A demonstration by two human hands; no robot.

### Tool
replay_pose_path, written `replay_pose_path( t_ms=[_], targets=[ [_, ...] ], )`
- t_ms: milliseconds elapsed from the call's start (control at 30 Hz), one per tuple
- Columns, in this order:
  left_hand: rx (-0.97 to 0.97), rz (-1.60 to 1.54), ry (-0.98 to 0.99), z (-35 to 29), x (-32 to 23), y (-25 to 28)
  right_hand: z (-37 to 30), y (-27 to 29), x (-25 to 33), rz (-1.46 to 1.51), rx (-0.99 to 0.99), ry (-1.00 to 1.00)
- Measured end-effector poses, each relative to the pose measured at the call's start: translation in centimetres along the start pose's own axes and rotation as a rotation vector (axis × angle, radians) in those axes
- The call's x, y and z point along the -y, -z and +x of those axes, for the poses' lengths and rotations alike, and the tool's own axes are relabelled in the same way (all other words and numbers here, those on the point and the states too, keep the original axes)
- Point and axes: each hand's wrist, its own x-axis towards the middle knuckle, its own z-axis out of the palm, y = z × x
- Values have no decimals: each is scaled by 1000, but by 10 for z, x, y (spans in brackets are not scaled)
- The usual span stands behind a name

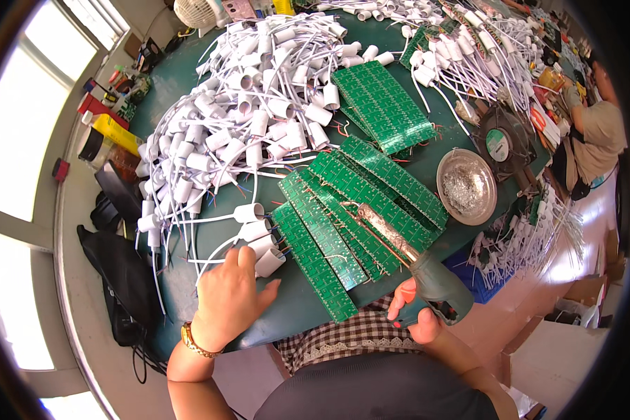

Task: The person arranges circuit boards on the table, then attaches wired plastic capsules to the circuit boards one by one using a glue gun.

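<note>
My right hand is wrapped round the handle of a dark soldering gun. Its metal barrel points up and left over several green circuit board panels, which overlap on the table. My left hand is at the table's near side with its fingers curled down. What those fingertips hold, if anything, is hidden. Just beyond them, white cylindrical caps with white cables sit in a row against the left edge of the nearest green panel. Their thin wires reach that edge.
A large heap of white caps with cables covers the table's left and far side. Another green panel stack lies beyond. At right are a metal bowl with silvery bits and a dark fan. A co-worker sits far right.
</note>
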Motion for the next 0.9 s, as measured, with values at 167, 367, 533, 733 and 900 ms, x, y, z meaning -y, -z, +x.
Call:
replay_pose_path(
  t_ms=[167, 367, 533, 733, 900],
  targets=[
    [140, 342, -78, -9, 3, -15, -9, 7, 0, -18, 9, -76],
    [-161, 123, -245, 50, 19, 20, -12, 10, 0, 24, -17, -38],
    [-373, -304, -59, 124, 52, -1, -11, 6, -4, 42, 11, 16],
    [-387, 216, -90, 171, 69, -20, -15, 5, 0, 35, 32, -15],
    [-414, 66, -42, 161, 69, 7, -16, 5, 2, 45, -10, -12]
  ],
)
